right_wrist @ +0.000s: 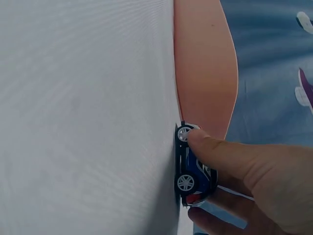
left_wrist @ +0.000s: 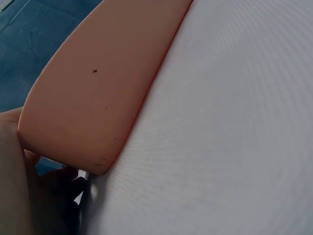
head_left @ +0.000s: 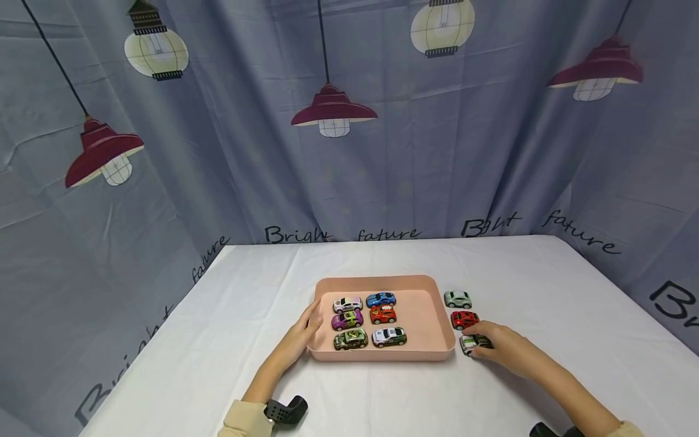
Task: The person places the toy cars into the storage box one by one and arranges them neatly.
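Observation:
A pink tray (head_left: 431, 355) sits on the white table with several small toy cars in it. My left hand (head_left: 306, 328) holds the tray's left side, its thumb over the rim in the left wrist view. To the right of the tray, my right hand (head_left: 502, 346) grips a toy car (head_left: 469, 344) between thumb and fingers. In the right wrist view this toy car (right_wrist: 188, 171) shows a dark blue side and silver wheels, right at the tabletop. Just behind it are a red toy car (head_left: 464, 320) and a pale green toy car (head_left: 457, 298).
Inside the tray, a white car (head_left: 347, 304), a purple car (head_left: 347, 320) and a camouflage car (head_left: 351, 339) form the left column. A blue car (head_left: 380, 299), an orange-red car (head_left: 383, 314) and a white-and-dark car (head_left: 389, 337) stand beside them. A grey-blue curtain (head_left: 371, 176) hangs behind the table.

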Tool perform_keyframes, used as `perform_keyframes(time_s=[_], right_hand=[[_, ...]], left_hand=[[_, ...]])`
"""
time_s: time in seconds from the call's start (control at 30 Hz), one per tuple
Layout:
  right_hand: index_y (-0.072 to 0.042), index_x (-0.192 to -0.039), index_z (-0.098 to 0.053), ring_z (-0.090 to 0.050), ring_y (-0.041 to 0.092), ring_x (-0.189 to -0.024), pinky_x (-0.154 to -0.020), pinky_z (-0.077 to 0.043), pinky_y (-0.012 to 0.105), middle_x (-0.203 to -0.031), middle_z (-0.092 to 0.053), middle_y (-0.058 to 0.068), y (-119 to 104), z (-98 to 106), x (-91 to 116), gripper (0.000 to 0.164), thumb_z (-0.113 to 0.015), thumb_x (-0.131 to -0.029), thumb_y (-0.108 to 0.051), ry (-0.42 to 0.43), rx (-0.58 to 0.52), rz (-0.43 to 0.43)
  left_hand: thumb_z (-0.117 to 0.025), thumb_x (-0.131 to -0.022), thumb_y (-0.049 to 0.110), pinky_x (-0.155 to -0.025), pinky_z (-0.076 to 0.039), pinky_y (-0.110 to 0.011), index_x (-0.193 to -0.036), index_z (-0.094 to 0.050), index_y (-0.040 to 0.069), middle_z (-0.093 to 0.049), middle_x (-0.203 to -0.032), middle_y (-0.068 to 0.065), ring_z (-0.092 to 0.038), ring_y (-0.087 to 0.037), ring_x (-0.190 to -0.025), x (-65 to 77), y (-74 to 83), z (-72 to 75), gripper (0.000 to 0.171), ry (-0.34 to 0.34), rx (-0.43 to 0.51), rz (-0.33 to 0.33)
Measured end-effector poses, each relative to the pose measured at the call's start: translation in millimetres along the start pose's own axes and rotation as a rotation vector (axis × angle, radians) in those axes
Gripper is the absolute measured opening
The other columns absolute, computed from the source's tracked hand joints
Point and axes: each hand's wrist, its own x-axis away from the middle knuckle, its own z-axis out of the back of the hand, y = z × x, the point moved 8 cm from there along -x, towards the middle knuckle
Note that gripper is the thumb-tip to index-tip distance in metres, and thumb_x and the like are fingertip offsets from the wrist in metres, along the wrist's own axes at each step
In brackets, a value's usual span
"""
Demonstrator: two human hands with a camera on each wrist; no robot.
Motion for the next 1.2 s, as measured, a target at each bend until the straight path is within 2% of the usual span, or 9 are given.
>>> perform_keyframes(time_s=[0.27,0.43,0.63,0.83,0.87,1.0,1.2], right_hand=[[-0.005,-0.110,-0.062,-0.054,0.041,-0.109,-0.088,-0.044,0.055,-0.113,-0.062,0.017,2,-3,1,0.041,-0.071,-0.074,-0.022,-0.001,0.018,0.019],[-0.007,-0.111,-0.062,-0.054,0.041,-0.109,-0.086,-0.045,0.055,-0.115,-0.062,0.018,2,2,3,0.044,-0.072,-0.073,-0.025,0.014,0.031,-0.022],[-0.007,-0.114,-0.062,-0.057,0.038,-0.105,-0.082,-0.048,0.051,-0.112,-0.063,0.016,-15,23,0,0.044,-0.071,-0.074,-0.024,0.093,0.060,0.031],[-0.009,-0.117,-0.060,-0.055,0.037,-0.110,-0.083,-0.048,0.051,-0.117,-0.061,0.014,-37,36,-10,0.043,-0.069,-0.077,-0.023,0.117,0.074,0.077],[-0.009,-0.118,-0.060,-0.055,0.036,-0.110,-0.085,-0.048,0.051,-0.117,-0.061,0.014,-41,36,-12,0.043,-0.068,-0.078,-0.022,0.117,0.074,0.086],[-0.007,-0.116,-0.061,-0.055,0.035,-0.110,-0.087,-0.048,0.049,-0.116,-0.061,0.014,-57,32,-23,0.040,-0.068,-0.079,-0.019,0.121,0.076,0.119],[-0.006,-0.113,-0.063,-0.056,0.034,-0.110,-0.088,-0.048,0.048,-0.114,-0.063,0.014,-67,11,-41,0.037,-0.069,-0.078,-0.017,0.078,0.075,0.111]], left_hand=[[-0.038,-0.097,0.035,-0.105,-0.020,-0.063,-0.145,-0.022,0.015,-0.023,-0.149,-0.020,-0.023,-0.044,-0.134,17.7,29.8,1.8,0.055,-0.021,0.014,0.013],[-0.038,-0.097,0.037,-0.106,-0.020,-0.062,-0.145,-0.022,0.013,-0.023,-0.149,-0.020,-0.022,-0.044,-0.134,21.7,34.8,1.2,0.057,-0.027,0.012,0.010],[-0.038,-0.097,0.037,-0.105,-0.019,-0.063,-0.146,-0.021,0.015,-0.023,-0.149,-0.019,-0.023,-0.044,-0.134,20.1,33.4,1.9,0.056,-0.024,0.011,0.007],[-0.039,-0.096,0.039,-0.104,-0.022,-0.063,-0.145,-0.023,0.024,-0.024,-0.149,-0.015,-0.025,-0.043,-0.134,2.0,3.4,-0.1,0.054,0.000,0.006,0.003],[-0.039,-0.096,0.041,-0.104,-0.023,-0.063,-0.145,-0.023,0.025,-0.024,-0.150,-0.015,-0.025,-0.042,-0.134,-0.9,-1.4,-0.5,0.054,0.002,0.008,0.002],[-0.038,-0.096,0.042,-0.105,-0.021,-0.062,-0.145,-0.023,0.026,-0.024,-0.150,-0.014,-0.024,-0.041,-0.135,-1.5,-1.4,-0.1,0.054,0.005,0.004,0.000],[-0.038,-0.096,0.040,-0.106,-0.018,-0.063,-0.145,-0.022,0.026,-0.023,-0.150,-0.013,-0.022,-0.041,-0.136,-2.4,-2.9,-1.2,0.053,-0.005,0.011,0.002]])
